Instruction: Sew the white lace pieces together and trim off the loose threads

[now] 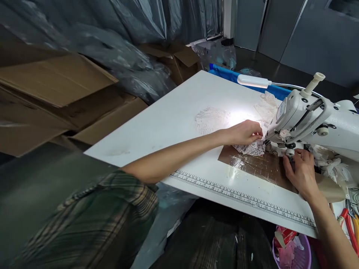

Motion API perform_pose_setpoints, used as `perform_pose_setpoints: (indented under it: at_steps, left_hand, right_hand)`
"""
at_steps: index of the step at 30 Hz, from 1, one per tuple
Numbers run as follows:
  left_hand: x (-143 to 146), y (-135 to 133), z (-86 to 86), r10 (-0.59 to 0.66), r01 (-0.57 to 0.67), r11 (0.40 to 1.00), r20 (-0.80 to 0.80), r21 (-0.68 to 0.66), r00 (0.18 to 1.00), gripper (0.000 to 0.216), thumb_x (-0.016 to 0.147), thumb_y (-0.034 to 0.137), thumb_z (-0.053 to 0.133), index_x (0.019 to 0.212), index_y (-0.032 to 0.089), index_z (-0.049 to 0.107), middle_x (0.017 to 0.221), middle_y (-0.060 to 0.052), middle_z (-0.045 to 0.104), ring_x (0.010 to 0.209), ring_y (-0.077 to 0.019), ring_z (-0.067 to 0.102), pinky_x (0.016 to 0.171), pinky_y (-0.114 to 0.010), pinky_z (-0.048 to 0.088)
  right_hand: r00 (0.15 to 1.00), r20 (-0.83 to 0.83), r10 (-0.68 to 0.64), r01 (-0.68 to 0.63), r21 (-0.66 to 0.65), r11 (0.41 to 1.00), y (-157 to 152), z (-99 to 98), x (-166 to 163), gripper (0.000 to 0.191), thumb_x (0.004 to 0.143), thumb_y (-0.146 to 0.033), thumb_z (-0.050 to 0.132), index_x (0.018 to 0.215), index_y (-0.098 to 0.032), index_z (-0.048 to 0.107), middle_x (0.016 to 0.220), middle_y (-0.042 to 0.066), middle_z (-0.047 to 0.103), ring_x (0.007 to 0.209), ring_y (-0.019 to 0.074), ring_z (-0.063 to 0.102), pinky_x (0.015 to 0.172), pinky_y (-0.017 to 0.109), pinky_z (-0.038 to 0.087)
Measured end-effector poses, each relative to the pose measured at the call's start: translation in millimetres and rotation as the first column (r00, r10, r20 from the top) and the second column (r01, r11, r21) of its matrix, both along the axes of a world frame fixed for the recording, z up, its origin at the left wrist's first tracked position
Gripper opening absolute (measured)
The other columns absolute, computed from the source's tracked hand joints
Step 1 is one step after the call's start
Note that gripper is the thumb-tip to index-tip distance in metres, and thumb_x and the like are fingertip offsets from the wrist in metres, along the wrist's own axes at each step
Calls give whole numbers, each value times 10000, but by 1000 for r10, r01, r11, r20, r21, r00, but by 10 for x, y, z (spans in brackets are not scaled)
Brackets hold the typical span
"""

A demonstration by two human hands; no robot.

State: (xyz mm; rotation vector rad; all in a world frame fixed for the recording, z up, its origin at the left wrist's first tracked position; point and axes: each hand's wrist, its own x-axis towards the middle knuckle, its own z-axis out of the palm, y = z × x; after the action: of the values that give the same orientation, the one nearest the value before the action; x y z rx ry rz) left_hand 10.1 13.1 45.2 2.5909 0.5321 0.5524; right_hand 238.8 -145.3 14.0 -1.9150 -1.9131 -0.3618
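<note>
My left hand (246,132) is curled over a piece of white lace (251,148), fingers pinched on it beside the needle of a white sewing machine (305,116). My right hand (300,170) rests on the brown taped patch (258,164) in front of the machine, fingers bent toward the presser foot and a strip of pale fabric (331,188); what it grips is hidden. More lace (211,118) lies flat on the white table (174,116) to the left, lit by the machine's lamp (254,81).
A printed ruler (244,196) runs along the table's front edge. Cardboard boxes (56,97) and plastic sheeting stand to the left. Red-handled pliers (347,224) lie at the right edge. A purple basket (291,254) of scraps sits below the table.
</note>
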Motion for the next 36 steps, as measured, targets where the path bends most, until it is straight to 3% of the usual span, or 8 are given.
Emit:
perform_pose_setpoints:
  at_steps: [4, 9, 12, 15, 18, 22, 25, 36]
  left_hand:
    - [187, -8, -216, 53, -45, 997, -139, 63, 989, 225, 909, 166, 505, 882, 91, 715, 894, -116, 666, 774, -165, 611, 662, -273, 452]
    - [189, 61, -342, 52, -33, 986, -117, 166, 992, 217, 914, 154, 473, 936, 107, 684, 960, -116, 643, 815, -177, 594, 632, -271, 432]
    - [75, 29, -240, -22, 21, 987, 6, 157, 1000, 226, 931, 168, 459, 930, 120, 680, 1002, -118, 661, 809, -158, 597, 650, -270, 458]
    - [-93, -112, -40, -121, 115, 992, 120, 56, 985, 248, 937, 266, 545, 761, 162, 686, 952, -75, 699, 801, -138, 620, 696, -271, 494]
    - [-216, -237, 74, -290, 291, 955, 27, -52, 957, 380, 951, 360, 595, 631, 170, 671, 800, -40, 704, 696, -114, 617, 634, -250, 482]
    - [-188, -184, -62, -212, 210, 971, 12, 119, 977, 192, 962, 240, 561, 894, 150, 716, 909, -84, 716, 807, -147, 644, 698, -267, 509]
    - [-87, -80, -209, -229, 234, 964, -51, 129, 972, 164, 955, 199, 554, 1025, 158, 697, 1018, -94, 709, 908, -155, 657, 778, -271, 535]
    - [-8, -5, -311, -262, 267, 961, -72, 77, 962, 164, 962, 209, 558, 1039, 176, 700, 1018, -84, 676, 862, -149, 650, 758, -283, 554]
  right_hand:
    - [992, -123, 38, -40, -19, 999, 178, -121, -5, 260, 895, -326, 476, 893, -202, 705, 983, 134, 618, 949, 297, 522, 828, 466, 492]
    - [984, -166, 69, -67, 16, 998, 194, -268, -58, 263, 900, -317, 467, 853, -203, 699, 964, 121, 629, 950, 279, 542, 838, 446, 508]
    - [979, -187, 77, -67, 61, 996, 146, -290, -60, 271, 916, -334, 465, 865, -214, 702, 987, 116, 627, 973, 273, 546, 855, 440, 506]
    - [972, -224, 63, -41, 102, 994, 124, -268, -73, 274, 926, -338, 464, 872, -218, 704, 985, 118, 629, 974, 273, 548, 860, 441, 500]
    - [968, -244, 65, -34, 129, 991, 126, -244, -110, 264, 925, -329, 472, 861, -210, 699, 979, 122, 632, 962, 272, 550, 848, 437, 494]
    - [966, -238, 101, -69, 137, 988, 121, -243, -158, 239, 924, -298, 475, 856, -202, 683, 969, 115, 637, 954, 262, 560, 822, 416, 496]
    - [965, -229, 126, -88, 170, 982, 114, -266, -162, 221, 925, -291, 483, 842, -208, 671, 936, 102, 636, 920, 254, 560, 783, 404, 494]
    - [966, -214, 146, -98, 218, 971, 107, -295, -177, 216, 922, -295, 501, 806, -216, 665, 887, 87, 659, 851, 244, 582, 714, 386, 475]
